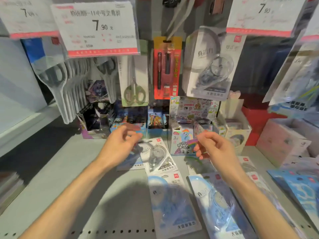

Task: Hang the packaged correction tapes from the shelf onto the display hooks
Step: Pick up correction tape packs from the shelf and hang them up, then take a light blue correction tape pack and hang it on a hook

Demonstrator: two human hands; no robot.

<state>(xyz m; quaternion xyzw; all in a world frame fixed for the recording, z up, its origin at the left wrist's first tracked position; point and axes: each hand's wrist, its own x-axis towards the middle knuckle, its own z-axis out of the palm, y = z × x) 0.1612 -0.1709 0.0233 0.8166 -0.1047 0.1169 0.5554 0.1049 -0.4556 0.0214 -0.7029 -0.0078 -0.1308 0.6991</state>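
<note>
While both hands, left (120, 144) and right (214, 147), hover loosely curled and empty at centre frame, the slick grey correction tape pack (158, 155) could slip from a hasty pinch.

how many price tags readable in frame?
3 price tags: far left, centre-left above the scissors, upper right above the hanging correction tape. A fourth may be cut off at the right edge.

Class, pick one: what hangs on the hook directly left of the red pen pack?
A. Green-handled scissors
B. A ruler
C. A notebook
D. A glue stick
A: a pack of green-handled scissors hangs just left of the red pen pack.
</note>
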